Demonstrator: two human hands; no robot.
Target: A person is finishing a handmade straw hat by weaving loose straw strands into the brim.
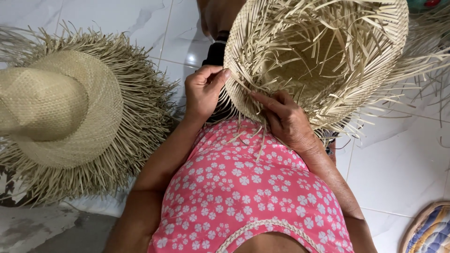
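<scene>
Head view: a person in a pink flowered top works the brim of an unfinished straw hat (314, 56), held upside down just beyond the lap, its crown hollow facing the camera and loose straw strands (347, 42) fanning out from the rim in every direction; the left hand (202, 90) has its grip pinched closed on the near-left edge of the brim, thumb and fingers folded over the weave; the right hand (287, 121) lies on the near rim with the forefinger stretched along a strand, the other fingers curled under the brim, so whether that grip is fully closed on a strand cannot be told; a finished straw hat (65, 117) with a fringed edge rests crown-up on the white tiled floor (403, 168) at the left, well apart from the hands; a striped mat corner (431, 232) shows at the near right; the risk here, as a judgement: dry strands may crack if bent sharply, and a slackened pinch could let the woven edge loosen or unravel.
</scene>
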